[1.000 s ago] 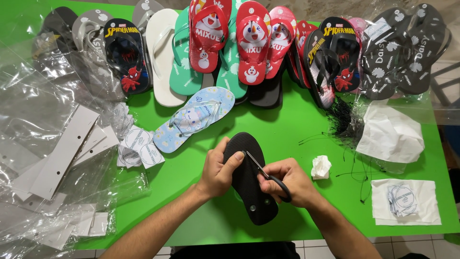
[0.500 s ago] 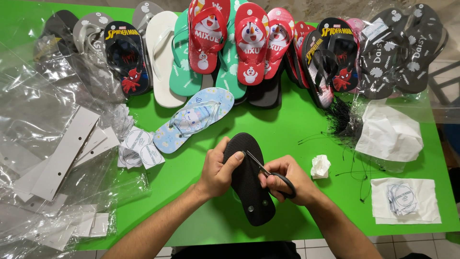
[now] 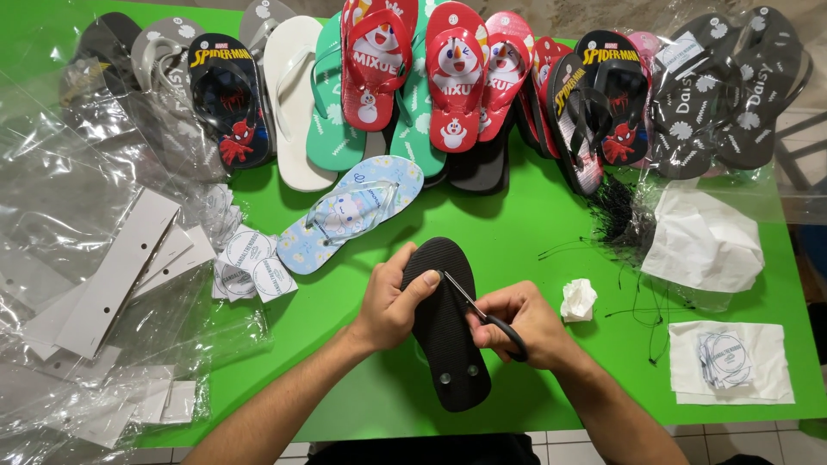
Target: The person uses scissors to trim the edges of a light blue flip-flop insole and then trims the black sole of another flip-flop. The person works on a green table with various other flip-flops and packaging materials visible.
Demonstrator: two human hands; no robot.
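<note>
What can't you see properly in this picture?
- Top side of the black flip-flop: head view, it lies sole up, so its straps are hidden.
- Scissors handles: covered by the right hand.
- What the scissor tips cut: too small to tell.
- Left hand palm: turned away against the sole.
- Row of flip-flops: toes cut off by the top edge.

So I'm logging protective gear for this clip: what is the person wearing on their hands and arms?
Nothing shows: the left hand and right hand are bare, with no gloves, rings or watch visible. Both forearms are uncovered to the frame's edge, with no sleeves in view.
</note>
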